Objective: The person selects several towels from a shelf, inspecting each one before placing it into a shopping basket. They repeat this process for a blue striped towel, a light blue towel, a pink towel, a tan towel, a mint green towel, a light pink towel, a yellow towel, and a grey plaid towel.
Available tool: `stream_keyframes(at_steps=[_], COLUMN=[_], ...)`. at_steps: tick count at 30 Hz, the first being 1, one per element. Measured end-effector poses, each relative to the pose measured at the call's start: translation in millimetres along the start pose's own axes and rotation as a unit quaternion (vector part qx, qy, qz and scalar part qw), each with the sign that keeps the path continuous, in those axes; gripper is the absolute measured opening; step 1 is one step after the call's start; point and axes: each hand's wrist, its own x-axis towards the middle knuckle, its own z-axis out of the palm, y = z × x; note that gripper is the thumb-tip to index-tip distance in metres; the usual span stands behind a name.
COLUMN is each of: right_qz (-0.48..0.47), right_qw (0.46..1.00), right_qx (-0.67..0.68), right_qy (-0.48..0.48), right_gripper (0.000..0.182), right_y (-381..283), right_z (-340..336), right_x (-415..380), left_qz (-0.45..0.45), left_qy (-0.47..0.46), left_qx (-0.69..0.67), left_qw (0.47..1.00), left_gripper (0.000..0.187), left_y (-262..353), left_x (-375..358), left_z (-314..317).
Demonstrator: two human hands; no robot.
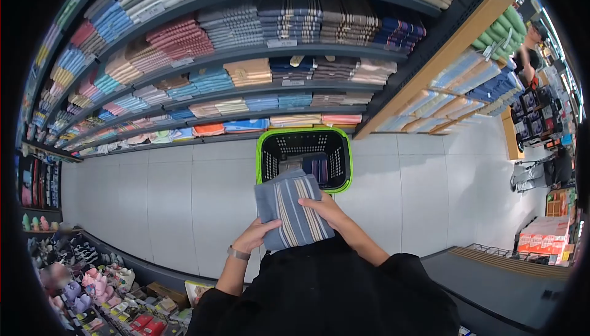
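Observation:
A folded towel (294,213), blue-grey with cream and dark stripes, is held flat in front of my body by both hands. My left hand (253,236) grips its lower left side with the thumb on top. On the right side, my right hand (322,208) pinches the edge, thumb over the stripes; the fingers beneath are hidden. Just beyond the towel stands a black shopping basket (338,148) with a lime-green rim on the floor. Inside it lie folded cloths, among them a dark striped one (317,167). The towel overlaps the basket's near rim in view.
Shelves (239,53) of folded towels in many colours run along the far side. A wooden-framed display (424,105) stands to the right. Slippers and packaged goods (98,290) fill a low display at lower left. A person (530,59) is at the far right. Pale tiled floor (166,207) lies between.

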Motion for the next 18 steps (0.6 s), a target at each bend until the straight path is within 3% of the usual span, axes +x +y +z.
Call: stream_keyframes(at_steps=[2, 4, 7, 10, 13, 18], right_qz=[0.017, 0.050, 0.097, 0.128, 0.078, 0.040], right_qw=[1.000, 0.996, 0.991, 0.984, 0.986, 0.969], right_qx=[-0.011, 0.067, 0.070, 0.081, -0.012, -0.043], right_qy=[0.005, 0.009, 0.055, 0.097, 0.146, 0.242], right_gripper=[0.044, 0.041, 0.039, 0.036, 0.029, 0.024], right_y=[19.5, 42.7, 110.9, 156.0, 216.2, 296.8], right_z=[-12.9, -35.2, -92.3, -144.0, -199.8, -268.5], right_x=[22.5, 48.4, 97.4, 120.9, 143.3, 154.9], left_qz=[-0.005, 0.028, 0.028, 0.050, 0.058, 0.042], left_qy=[0.034, 0.102, 0.179, 0.202, 0.204, 0.199], left_qx=[-0.021, -0.012, 0.017, 0.029, 0.009, -0.015], left_qw=[0.999, 0.994, 0.983, 0.978, 0.977, 0.979], left_gripper=[0.051, 0.048, 0.043, 0.045, 0.045, 0.041], left_y=[-10.3, -15.5, -10.4, -22.6, -43.8, -138.2], left_x=[24.3, 53.0, 118.2, 211.3, 320.3, 516.1], left_z=[-4.0, -18.8, -54.2, -100.5, -136.7, -193.3])
